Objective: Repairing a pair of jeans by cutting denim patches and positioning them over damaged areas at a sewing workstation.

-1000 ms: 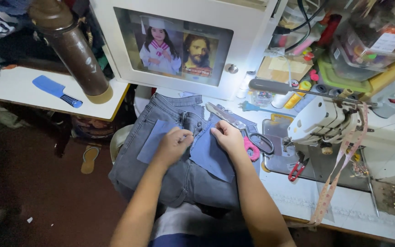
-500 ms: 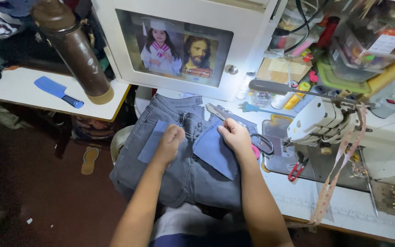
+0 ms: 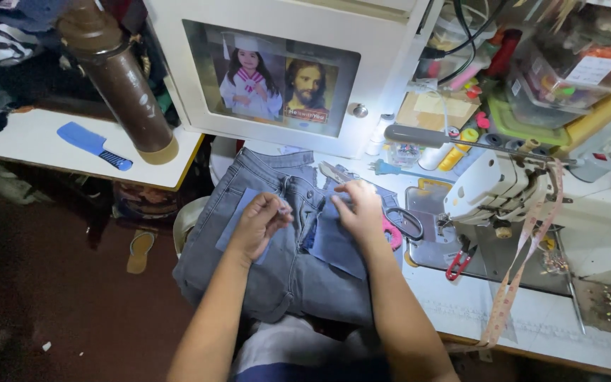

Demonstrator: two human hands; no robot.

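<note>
A pair of grey jeans (image 3: 277, 272) lies waist-up over my lap and the table edge. My left hand (image 3: 257, 225) rests on a light blue fabric patch (image 3: 233, 221) on the left side of the jeans, fingers curled near the fly. My right hand (image 3: 357, 209) presses a second blue denim patch (image 3: 335, 244) onto the right side, fingertips near the waistband. Neither hand lifts anything off the cloth.
A white sewing machine (image 3: 503, 187) stands to the right with a measuring tape (image 3: 514, 279) hanging from it. Scissors with pink and black handles (image 3: 397, 225) lie beside my right hand, red snips (image 3: 459, 260) further right. A white cabinet (image 3: 277, 71), brown flask (image 3: 118, 85) and blue comb (image 3: 93, 145) sit behind.
Both hands have slid up the jeans toward the waistband, and the right hand has shifted the blue patch slightly.
</note>
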